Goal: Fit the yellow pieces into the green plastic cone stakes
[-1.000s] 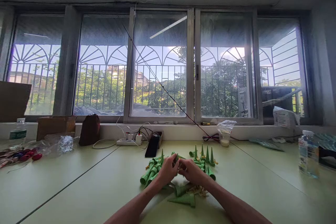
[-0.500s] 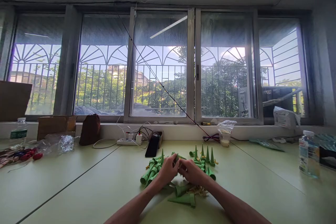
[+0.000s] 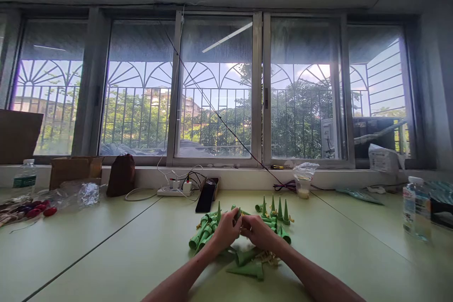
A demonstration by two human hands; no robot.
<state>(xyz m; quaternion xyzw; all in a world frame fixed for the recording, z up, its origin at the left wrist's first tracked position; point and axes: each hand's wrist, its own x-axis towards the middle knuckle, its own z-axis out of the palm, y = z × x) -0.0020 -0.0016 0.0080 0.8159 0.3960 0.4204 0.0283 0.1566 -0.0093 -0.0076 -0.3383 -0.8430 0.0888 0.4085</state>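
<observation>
My left hand (image 3: 227, 229) is closed around a green cone (image 3: 239, 212), whose tip shows above the fingers. Pressed up against it, my right hand (image 3: 257, 230) has its fingers pinched together; a speck of yellow shows between the hands, but what these fingers hold is mostly hidden. Left of the hands lies a pile of green cones (image 3: 203, 235). Several upright green cones (image 3: 280, 210) stand beyond my right hand. Nearer to me, a green cone (image 3: 247, 270) lies on its side beside small yellowish pieces (image 3: 269, 258).
A dark phone (image 3: 205, 199) and a white power strip (image 3: 174, 192) with cables are behind the cones. Farther right stand a plastic cup (image 3: 303, 185) and a clear bottle (image 3: 416, 210). Red items (image 3: 50, 211) and crumpled plastic (image 3: 88, 193) lie on the left side of the table (image 3: 116, 255).
Both hands stay together in nearly the same place, with only slight finger movement. The cones on the table have not visibly moved.
</observation>
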